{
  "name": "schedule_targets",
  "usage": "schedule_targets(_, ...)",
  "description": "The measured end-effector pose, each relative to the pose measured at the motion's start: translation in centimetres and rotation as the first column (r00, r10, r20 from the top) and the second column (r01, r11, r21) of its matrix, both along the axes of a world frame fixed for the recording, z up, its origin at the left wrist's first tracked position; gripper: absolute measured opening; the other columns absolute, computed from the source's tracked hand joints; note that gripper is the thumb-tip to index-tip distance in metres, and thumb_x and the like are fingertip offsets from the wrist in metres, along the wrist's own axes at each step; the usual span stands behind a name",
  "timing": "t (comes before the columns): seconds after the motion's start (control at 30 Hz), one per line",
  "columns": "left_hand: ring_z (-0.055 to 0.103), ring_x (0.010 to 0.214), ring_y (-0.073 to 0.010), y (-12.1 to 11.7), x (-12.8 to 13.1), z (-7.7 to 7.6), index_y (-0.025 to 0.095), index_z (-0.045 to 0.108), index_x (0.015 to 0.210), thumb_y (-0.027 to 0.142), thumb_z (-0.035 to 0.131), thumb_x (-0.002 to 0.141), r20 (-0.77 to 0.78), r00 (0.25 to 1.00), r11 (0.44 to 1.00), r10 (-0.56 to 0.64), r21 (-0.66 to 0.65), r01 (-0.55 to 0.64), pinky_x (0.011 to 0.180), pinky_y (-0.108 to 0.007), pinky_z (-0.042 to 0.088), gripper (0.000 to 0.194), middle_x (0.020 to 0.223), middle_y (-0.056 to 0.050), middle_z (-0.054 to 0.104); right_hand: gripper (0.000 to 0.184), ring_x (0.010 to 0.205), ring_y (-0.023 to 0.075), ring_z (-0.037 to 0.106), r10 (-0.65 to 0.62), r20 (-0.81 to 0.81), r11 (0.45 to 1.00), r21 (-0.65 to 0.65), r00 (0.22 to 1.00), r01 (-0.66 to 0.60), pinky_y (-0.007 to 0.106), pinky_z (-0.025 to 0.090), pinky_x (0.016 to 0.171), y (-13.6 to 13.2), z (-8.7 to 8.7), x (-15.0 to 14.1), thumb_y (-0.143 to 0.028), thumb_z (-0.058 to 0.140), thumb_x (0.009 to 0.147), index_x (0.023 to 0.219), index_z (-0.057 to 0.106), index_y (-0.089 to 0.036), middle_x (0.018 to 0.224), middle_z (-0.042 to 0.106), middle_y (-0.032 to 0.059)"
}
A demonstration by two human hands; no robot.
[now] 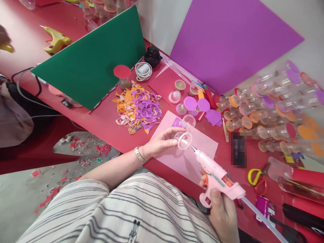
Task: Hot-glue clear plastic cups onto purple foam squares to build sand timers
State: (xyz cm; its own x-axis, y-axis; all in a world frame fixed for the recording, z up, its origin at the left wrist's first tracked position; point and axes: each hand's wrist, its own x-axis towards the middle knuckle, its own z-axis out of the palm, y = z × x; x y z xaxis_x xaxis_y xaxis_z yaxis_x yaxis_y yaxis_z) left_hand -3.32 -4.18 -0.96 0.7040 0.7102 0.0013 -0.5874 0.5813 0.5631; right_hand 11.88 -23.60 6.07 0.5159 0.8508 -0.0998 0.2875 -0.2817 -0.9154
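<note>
Between the thumb and fingers of my left hand (168,140) is a clear plastic cup (184,141), its round rim turned toward me. My right hand (221,206) grips a pink hot glue gun (212,168), fingers around the handle by the orange trigger. The gun's metal nozzle points at the cup's rim, close to it; whether they touch I cannot tell. A clear glue stick (263,216) sticks out of the gun's back. Below both hands lies a pink sheet (164,162). Just beyond the held cup is another clear cup (189,120).
Orange and purple paper scraps (139,106) are heaped left of the sheet. Stacked cups with coloured discs (268,108) fill the right side. Scissors (258,179) lie at right. A green board (96,57) stands at left, with a yellow glue gun (57,40) behind it.
</note>
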Motion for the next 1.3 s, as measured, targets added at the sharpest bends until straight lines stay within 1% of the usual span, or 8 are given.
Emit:
schedule_targets(0.1, 0.066, 0.095, -0.0171, -0.01, -0.01, -0.05, 0.025, 0.075, 0.108, 0.034, 0.09, 0.068, 0.008, 1.0, 1.0, -0.006, -0.009, 0.007, 0.083, -0.026, 0.051, 0.044, 0.105, -0.006, 0.073, 0.034, 0.08, 0.0201, 0.067, -0.051, -0.066, 0.998, -0.042, 0.996, 0.049, 0.026, 0.052, 0.057, -0.72, -0.25, -0.25, -0.051, 0.066, 0.088, 0.102, 0.07, -0.02, 0.092, 0.073, 0.0095)
schedule_targets(0.17, 0.066, 0.096, -0.0175, 0.0, -0.03, -0.07, 0.025, 0.075, 0.108, 0.033, 0.09, 0.068, 0.012, 1.0, 1.0, -0.011, -0.013, 0.011, 0.083, -0.027, 0.051, 0.043, 0.106, -0.006, 0.073, 0.033, 0.081, 0.02, 0.065, -0.083, -0.099, 0.994, -0.079, 0.992, 0.075, 0.026, 0.05, 0.057, -1.02, -0.2, -0.5, -0.05, 0.067, 0.087, 0.099, 0.07, -0.019, 0.095, 0.072, 0.0101)
schedule_targets(0.3, 0.066, 0.097, -0.0178, 0.03, -0.06, -0.07, 0.025, 0.075, 0.107, 0.034, 0.09, 0.068, 0.006, 1.0, 1.0, -0.009, -0.009, 0.009, 0.083, -0.027, 0.052, 0.043, 0.107, -0.007, 0.073, 0.032, 0.082, 0.0207, 0.062, -0.116, -0.16, 0.988, -0.12, 0.98, 0.097, 0.028, 0.05, 0.06, -1.11, 0.19, -0.76, -0.05, 0.068, 0.085, 0.094, 0.07, -0.019, 0.091, 0.07, 0.0091)
schedule_targets(0.47, 0.066, 0.096, -0.018, -0.01, 0.01, -0.15, 0.025, 0.076, 0.106, 0.036, 0.091, 0.067, -0.002, 1.0, 1.0, 0.004, -0.003, -0.004, 0.083, -0.027, 0.051, 0.043, 0.106, -0.007, 0.073, 0.031, 0.08, 0.0201, 0.06, -0.111, -0.216, 0.987, -0.138, 0.97, 0.083, 0.028, 0.049, 0.059, -1.08, 0.24, -0.56, -0.05, 0.069, 0.084, 0.09, 0.07, -0.02, 0.087, 0.069, 0.0082)
schedule_targets(0.77, 0.066, 0.094, -0.0168, -0.05, 0.01, -0.29, 0.024, 0.075, 0.108, 0.035, 0.09, 0.069, 0.013, 1.0, 1.0, -0.017, -0.01, 0.017, 0.082, -0.027, 0.05, 0.043, 0.104, -0.005, 0.073, 0.033, 0.078, 0.0216, 0.062, -0.081, -0.25, 0.989, -0.138, 0.965, 0.047, 0.028, 0.049, 0.057, -0.99, -0.06, 0.19, -0.05, 0.073, 0.081, 0.09, 0.07, -0.019, 0.083, 0.068, 0.0081)
schedule_targets(0.93, 0.065, 0.094, -0.0173, -0.06, 0.04, -0.31, 0.024, 0.075, 0.108, 0.036, 0.09, 0.068, 0.002, 1.0, 1.0, -0.015, -0.015, 0.015, 0.082, -0.027, 0.05, 0.045, 0.104, -0.007, 0.072, 0.031, 0.082, 0.022, 0.063, -0.135, -0.24, 0.983, -0.154, 0.961, 0.099, 0.029, 0.051, 0.061, -0.99, 0.19, -0.39, -0.048, 0.071, 0.083, 0.095, 0.071, -0.02, 0.087, 0.07, 0.0083)
schedule_targets(1.1, 0.065, 0.093, -0.0172, -0.05, 0.05, -0.24, 0.024, 0.075, 0.107, 0.037, 0.09, 0.068, -0.002, 1.0, 1.0, -0.019, -0.013, 0.019, 0.081, -0.026, 0.05, 0.045, 0.104, -0.006, 0.072, 0.029, 0.083, 0.0223, 0.064, -0.119, -0.243, 0.985, -0.154, 0.963, 0.082, 0.03, 0.052, 0.061, -0.86, 0.34, -0.61, -0.047, 0.071, 0.083, 0.095, 0.071, -0.02, 0.088, 0.071, 0.0083)
schedule_targets(1.3, 0.066, 0.093, -0.0179, -0.07, 0.05, -0.18, 0.023, 0.075, 0.107, 0.037, 0.09, 0.067, -0.005, 1.0, 1.0, -0.007, -0.018, 0.007, 0.082, -0.027, 0.05, 0.045, 0.104, -0.007, 0.073, 0.031, 0.082, 0.0222, 0.064, -0.162, -0.253, 0.973, -0.2, 0.954, 0.112, 0.03, 0.052, 0.061, -1.08, 0.3, -0.61, -0.048, 0.072, 0.082, 0.095, 0.072, -0.02, 0.087, 0.071, 0.0084)
